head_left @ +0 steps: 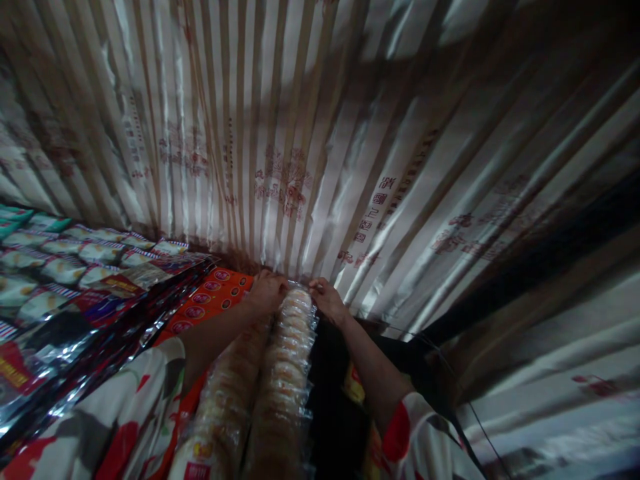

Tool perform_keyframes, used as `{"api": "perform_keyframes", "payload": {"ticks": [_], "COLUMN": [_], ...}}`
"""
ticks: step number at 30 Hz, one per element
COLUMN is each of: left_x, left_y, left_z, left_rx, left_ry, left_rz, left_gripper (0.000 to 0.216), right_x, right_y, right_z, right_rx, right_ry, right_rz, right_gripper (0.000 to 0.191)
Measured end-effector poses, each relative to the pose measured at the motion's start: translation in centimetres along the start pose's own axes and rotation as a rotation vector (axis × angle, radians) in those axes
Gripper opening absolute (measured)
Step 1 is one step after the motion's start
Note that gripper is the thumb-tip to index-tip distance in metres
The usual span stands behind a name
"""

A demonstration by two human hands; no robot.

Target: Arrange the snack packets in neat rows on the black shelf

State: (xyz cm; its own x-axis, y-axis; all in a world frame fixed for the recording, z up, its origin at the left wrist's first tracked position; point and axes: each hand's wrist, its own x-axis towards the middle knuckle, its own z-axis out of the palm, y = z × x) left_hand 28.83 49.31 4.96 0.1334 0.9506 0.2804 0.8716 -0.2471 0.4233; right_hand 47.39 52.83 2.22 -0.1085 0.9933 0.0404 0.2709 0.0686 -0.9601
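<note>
Sheeting (280,100) with pale stripes and red print stands tall behind everything. Small wrapped snacks (60,257) lie in lines on the left. Two long rows of round things in clear wrap sit side by side in the middle: a left row (227,390) and a right row (287,360). Orange packaging (200,310) lies left of them. The person's left hand (270,291) and right hand (327,303) are at the right row's far end, fingers bent; whether they grip the wrap, one cannot tell.

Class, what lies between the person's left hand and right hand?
In the head view, the far end of a row of clear-wrapped round pieces lies between the left hand and the right hand.
</note>
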Motion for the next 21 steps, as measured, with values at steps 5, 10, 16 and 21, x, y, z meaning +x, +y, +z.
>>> {"api": "perform_keyframes", "payload": {"ticks": [5, 10, 16, 21], "left_x": [0.5, 0.3, 0.1, -0.5], "left_y": [0.3, 0.8, 1.8, 1.5], "left_z": [0.1, 0.0, -0.6, -0.8], "left_rx": [0.025, -0.018, -0.044, 0.023], "left_ry": [-0.028, -0.014, 0.000, 0.138], "left_rz": [-0.036, -0.078, -0.102, -0.015], "left_gripper": [0.019, 0.022, 0.024, 0.020], "right_x": [-0.9, -1.5, -2.0, -1.9], "right_y": [-1.0, -2.1, -2.3, -2.2], "right_z": [-0.2, -0.2, 0.2, 0.5], "right_rx": [0.043, 0.091, -0.018, -0.085], "right_ry": [-0.102, -0.190, -0.143, -0.089], "right_rz": [0.072, 0.182, 0.022, -0.048], "right_gripper": [0.020, 0.031, 0.033, 0.027]}}
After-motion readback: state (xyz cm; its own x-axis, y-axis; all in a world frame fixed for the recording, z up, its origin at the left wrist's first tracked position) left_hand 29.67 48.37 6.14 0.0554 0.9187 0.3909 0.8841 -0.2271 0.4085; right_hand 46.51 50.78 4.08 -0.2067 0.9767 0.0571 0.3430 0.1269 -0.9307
